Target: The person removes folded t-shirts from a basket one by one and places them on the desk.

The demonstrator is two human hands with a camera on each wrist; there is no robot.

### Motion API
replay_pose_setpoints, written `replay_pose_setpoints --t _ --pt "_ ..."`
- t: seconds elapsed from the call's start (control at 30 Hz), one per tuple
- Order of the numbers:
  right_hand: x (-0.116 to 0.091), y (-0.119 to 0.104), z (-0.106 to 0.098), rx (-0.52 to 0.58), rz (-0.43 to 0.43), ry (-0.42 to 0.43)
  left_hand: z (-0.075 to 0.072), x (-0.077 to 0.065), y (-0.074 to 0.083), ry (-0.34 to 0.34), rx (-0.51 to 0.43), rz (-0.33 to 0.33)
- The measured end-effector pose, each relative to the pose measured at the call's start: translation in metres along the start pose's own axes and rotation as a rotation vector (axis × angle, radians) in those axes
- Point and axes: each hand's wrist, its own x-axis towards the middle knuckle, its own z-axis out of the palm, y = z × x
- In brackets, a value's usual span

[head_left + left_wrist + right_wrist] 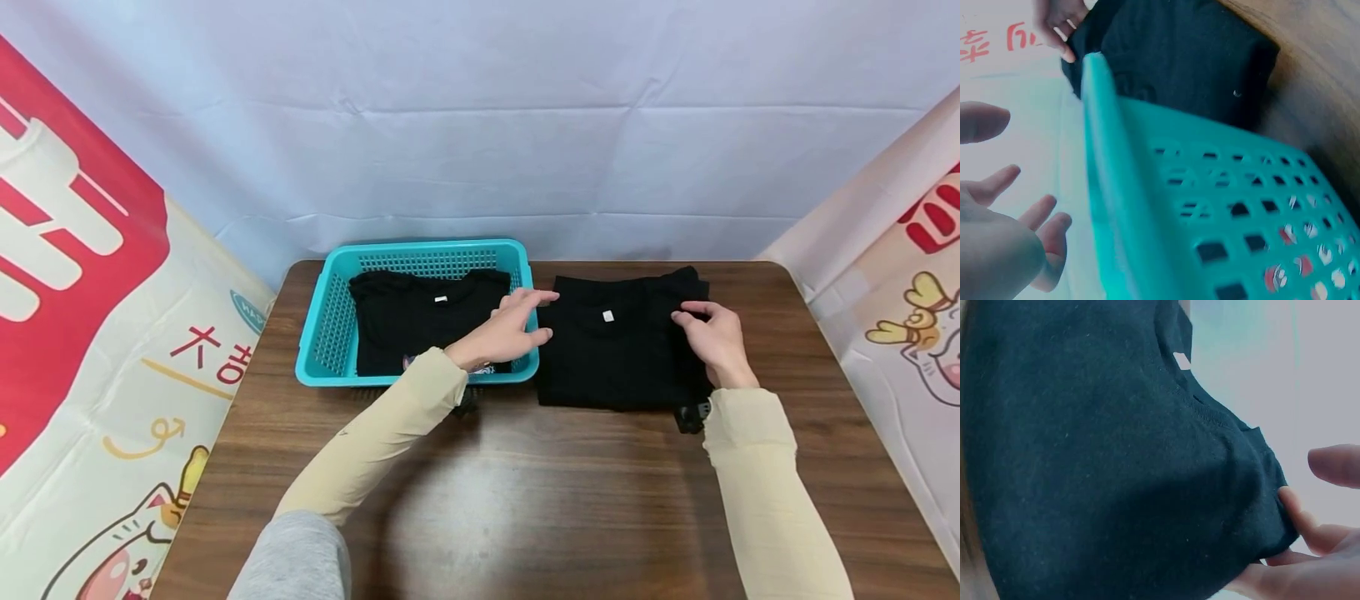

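Observation:
A folded black T-shirt (622,358) with a small white neck label (607,316) lies on the table, right of a turquoise plastic basket (420,381). Inside the basket is another folded black T-shirt (397,321), also with a white label. My left hand (510,327) hovers by the basket's right rim with its fingers spread, holding nothing. At the right side of the shirt on the table, my right hand (716,337) touches the cloth. Its fingertips (1291,503) rest at the shirt's edge in the right wrist view, one finger stands off it, and others are partly hidden.
The brown wooden table (525,500) extends toward me in front of the basket and shirt. A pale cloth curtain (480,150) hangs right behind the table. Printed cloths with cartoon figures (120,542) hang at the left and right sides.

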Motion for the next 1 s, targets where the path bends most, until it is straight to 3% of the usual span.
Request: replay_pose_setpoints --t 0.17,0.33,0.6,1.0 --pt "0.000 -0.001 0.001 -0.010 -0.006 0.023 -0.010 -0.019 -0.005 0.046 0.057 0.025" --pt "0.000 -0.001 0.004 -0.026 0.017 0.128 -0.021 -0.040 -0.017 0.122 0.068 0.015" --pt "0.002 -0.011 0.013 0.053 0.051 0.241 -0.040 -0.067 -0.035 0.266 0.064 0.032" --pt "-0.003 -0.026 0.039 0.165 -0.096 0.142 -0.053 -0.092 -0.055 0.400 0.116 0.030"
